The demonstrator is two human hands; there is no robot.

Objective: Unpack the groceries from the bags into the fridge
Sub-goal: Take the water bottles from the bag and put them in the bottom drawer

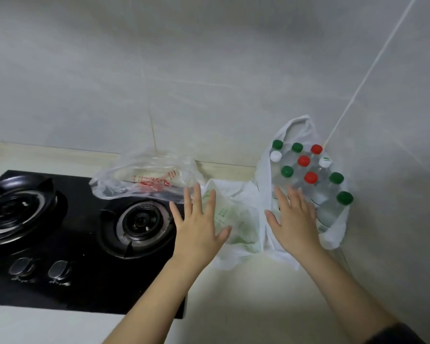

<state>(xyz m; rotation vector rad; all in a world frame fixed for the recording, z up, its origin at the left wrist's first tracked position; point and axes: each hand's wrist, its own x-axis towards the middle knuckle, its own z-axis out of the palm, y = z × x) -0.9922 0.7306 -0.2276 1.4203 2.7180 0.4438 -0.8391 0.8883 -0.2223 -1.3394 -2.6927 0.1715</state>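
The left hand [199, 227] is held released over the green-printed bag [242, 194], the right hand [293, 224] released before the bag of bottles [265, 189].

Grey tiled walls [209, 58]; black hob [72, 232] in pale counter [233, 306].

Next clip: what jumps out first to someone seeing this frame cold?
The bottle bag stands at right by the wall, its upright bottles capped green, red and white. The left hand and right hand reach open toward the bags, the left by a white bag in the middle. A black stove fills the left counter.
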